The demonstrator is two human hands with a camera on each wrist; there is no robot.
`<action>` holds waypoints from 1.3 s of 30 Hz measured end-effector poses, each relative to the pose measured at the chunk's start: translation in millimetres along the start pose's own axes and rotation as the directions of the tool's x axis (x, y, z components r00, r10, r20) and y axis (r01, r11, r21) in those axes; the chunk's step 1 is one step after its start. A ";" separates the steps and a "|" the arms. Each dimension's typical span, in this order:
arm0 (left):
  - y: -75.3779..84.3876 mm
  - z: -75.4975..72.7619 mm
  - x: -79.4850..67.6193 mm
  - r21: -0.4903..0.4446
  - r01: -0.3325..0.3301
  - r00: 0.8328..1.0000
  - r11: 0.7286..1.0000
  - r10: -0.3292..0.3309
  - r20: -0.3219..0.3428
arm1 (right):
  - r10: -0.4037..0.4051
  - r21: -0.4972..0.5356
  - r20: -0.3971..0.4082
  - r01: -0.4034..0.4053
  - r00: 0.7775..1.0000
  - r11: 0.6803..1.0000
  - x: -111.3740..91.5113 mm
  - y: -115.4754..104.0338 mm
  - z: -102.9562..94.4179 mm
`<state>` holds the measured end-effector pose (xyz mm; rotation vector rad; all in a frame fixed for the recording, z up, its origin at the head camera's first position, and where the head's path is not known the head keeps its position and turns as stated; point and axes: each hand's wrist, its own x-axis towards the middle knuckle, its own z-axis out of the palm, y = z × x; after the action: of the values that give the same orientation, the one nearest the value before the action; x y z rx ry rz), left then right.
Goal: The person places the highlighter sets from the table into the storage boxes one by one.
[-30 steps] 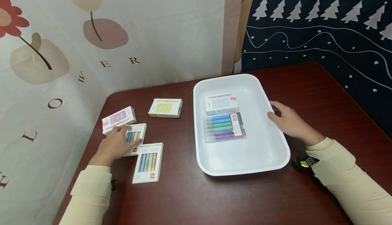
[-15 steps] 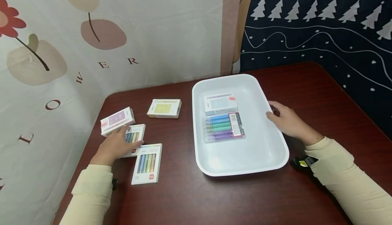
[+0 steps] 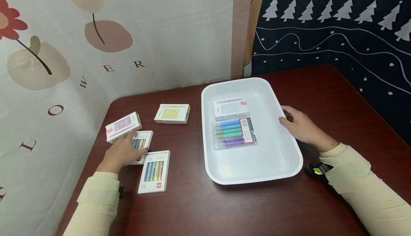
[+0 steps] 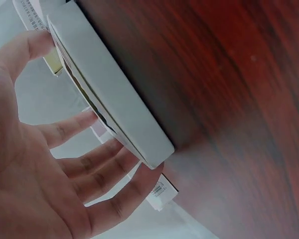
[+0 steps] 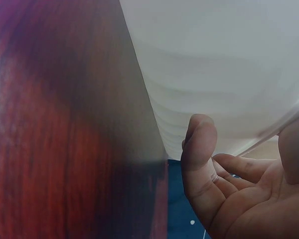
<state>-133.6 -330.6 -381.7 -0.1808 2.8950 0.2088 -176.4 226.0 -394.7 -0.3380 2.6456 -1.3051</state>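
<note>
Where the left hand [image 3: 119,154] grips, a windowed white box [image 3: 143,139] lies beneath.

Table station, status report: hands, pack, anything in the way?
Left hand gripping windowed pack. Right hand holding white tray. Purple-labelled box, second pack close alongside.

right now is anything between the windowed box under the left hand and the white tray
Yes: a second box at the near right corner of the windowed box, then, past bare tabletop, the raised rim of the white tray.
</note>
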 end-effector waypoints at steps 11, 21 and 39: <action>0.1 -1.7 -1.0 0.007 0.014 1.000 1.000 -0.014 -0.015 | 0.000 0.017 0.006 0.000 1.000 1.000 -0.4 -0.5 -0.6; 4.0 -6.8 -3.3 0.034 -0.005 0.999 0.999 0.006 -0.033 | -0.006 0.006 0.001 0.006 1.000 1.000 -0.5 -1.2 0.0; 31.7 -17.4 -14.0 0.033 -0.066 0.995 0.997 0.069 -0.072 | -0.009 0.002 0.003 0.009 1.000 1.000 0.0 1.3 0.2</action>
<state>-128.3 -300.7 -357.5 -0.0868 2.9780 0.1725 -176.5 226.6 -395.8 -0.3519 2.6435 -1.3092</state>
